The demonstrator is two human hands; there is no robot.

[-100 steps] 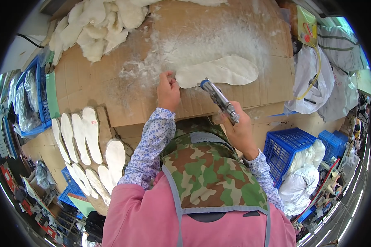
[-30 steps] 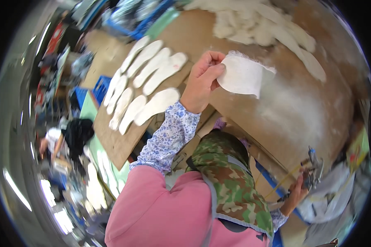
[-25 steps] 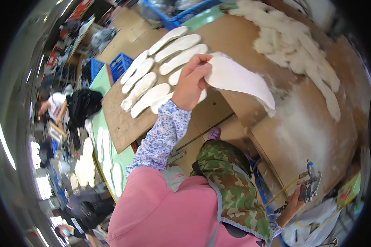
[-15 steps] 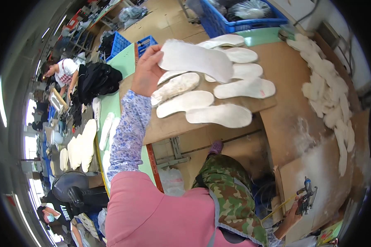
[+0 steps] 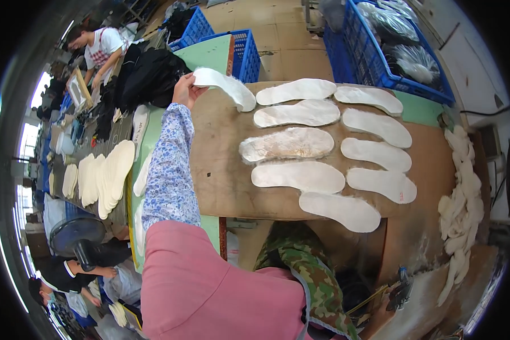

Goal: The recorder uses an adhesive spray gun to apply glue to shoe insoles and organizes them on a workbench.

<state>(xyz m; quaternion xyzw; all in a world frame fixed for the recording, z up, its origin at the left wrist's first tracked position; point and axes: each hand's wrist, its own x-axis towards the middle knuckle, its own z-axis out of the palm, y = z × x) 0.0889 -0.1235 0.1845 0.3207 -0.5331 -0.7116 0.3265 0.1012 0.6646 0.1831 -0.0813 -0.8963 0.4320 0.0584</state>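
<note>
My left hand (image 5: 186, 92) pinches one end of a white fuzzy insole (image 5: 228, 86), holding it at the far left of the brown board (image 5: 221, 181). Two rough columns of white insoles lie flat on the board, right of that hand; one insole (image 5: 289, 144) has a brownish, patchy surface. Low on the right, my right hand is dim and hard to make out around a spray gun (image 5: 400, 290), beside a thin yellow hose (image 5: 368, 300).
Blue crates (image 5: 391, 73) with plastic-wrapped goods stand beyond the board. A heap of off-white fluffy strips (image 5: 459, 204) runs down the right. On the left are cream insoles (image 5: 116, 173), a fan (image 5: 76, 235) and two people at work (image 5: 105, 51).
My left hand has carried its insole left, away from the others, and tilted it. My view has shifted, so the rows on the board show fully. The spray gun stays low on the right.
</note>
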